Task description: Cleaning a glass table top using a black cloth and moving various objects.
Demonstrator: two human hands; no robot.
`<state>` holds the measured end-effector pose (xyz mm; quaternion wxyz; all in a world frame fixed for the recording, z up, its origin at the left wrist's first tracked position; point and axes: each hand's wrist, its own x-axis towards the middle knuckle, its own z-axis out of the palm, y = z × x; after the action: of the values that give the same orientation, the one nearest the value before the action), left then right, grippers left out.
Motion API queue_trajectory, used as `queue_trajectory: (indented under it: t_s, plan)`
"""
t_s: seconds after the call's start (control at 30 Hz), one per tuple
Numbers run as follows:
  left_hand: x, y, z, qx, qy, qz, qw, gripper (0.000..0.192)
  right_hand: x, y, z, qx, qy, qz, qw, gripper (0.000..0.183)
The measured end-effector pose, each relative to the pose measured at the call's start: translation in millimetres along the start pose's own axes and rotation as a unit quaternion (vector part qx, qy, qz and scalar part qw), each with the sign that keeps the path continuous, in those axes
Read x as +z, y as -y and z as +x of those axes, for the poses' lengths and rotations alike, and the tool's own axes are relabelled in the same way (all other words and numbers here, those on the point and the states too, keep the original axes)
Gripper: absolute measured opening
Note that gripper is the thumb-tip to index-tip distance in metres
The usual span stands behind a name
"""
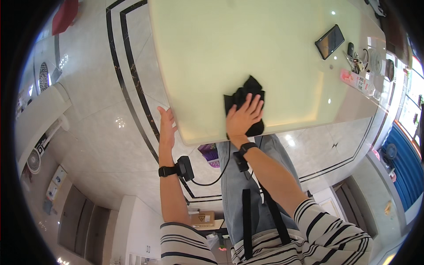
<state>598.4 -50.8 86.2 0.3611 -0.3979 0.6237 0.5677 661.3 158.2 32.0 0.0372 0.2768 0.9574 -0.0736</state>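
A black cloth (252, 86) lies bunched on the pale, glossy tabletop (205, 59) near its front edge. My right hand (243, 116) rests flat on the cloth with its fingers spread a little, pressing it against the surface. Beside the table's left edge is my left hand (167, 127), its thumb raised and nothing held in it; its fingers are at the rim, and whether they touch it I cannot tell. Both wrists wear black straps with small cabled devices.
Toward the table's right side lie a smartphone (330, 42), a bunch of keys (357, 63) and a pink and white packet (356, 80), with a clear glass dish (375, 61) beyond. Under the front edge stands a purple bag or bin (209, 154).
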Motion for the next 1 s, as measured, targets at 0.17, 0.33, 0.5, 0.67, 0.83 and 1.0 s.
queue_trajectory:
  t_s: [0.17,0.33,0.5,0.67,0.83,1.0]
  plan:
    - [-25.6,9.1,12.3,-0.018,0.123,-0.058,0.991,0.103,10.3,100.6,-52.1,-0.063,0.043,0.035,0.997,0.078]
    - [-33.1,4.6,15.6,-0.025,0.203,-0.089,0.975,0.101,16.2,125.5,-75.3,-0.18,0.11,0.075,0.975,0.079]
    - [-43.4,4.1,17.4,-0.068,0.216,-0.091,0.97,0.106,0.6,58.7,-48.2,-0.415,0.197,0.053,0.886,0.078]
    - [-39.1,-6.9,22.0,-0.052,0.268,-0.026,0.962,0.104,-21.9,-26.4,-6.7,-0.42,0.197,-0.01,0.886,0.077]
    - [-48.5,-8.8,31.1,-0.083,0.298,-0.067,0.948,0.105,-16.7,-9.5,-22.7,-0.493,0.214,-0.008,0.843,0.068]
    - [-44.0,-18.7,32.4,-0.078,0.304,-0.058,0.948,0.103,-1.9,42.1,-68.2,-0.639,0.239,0.074,0.727,0.063]
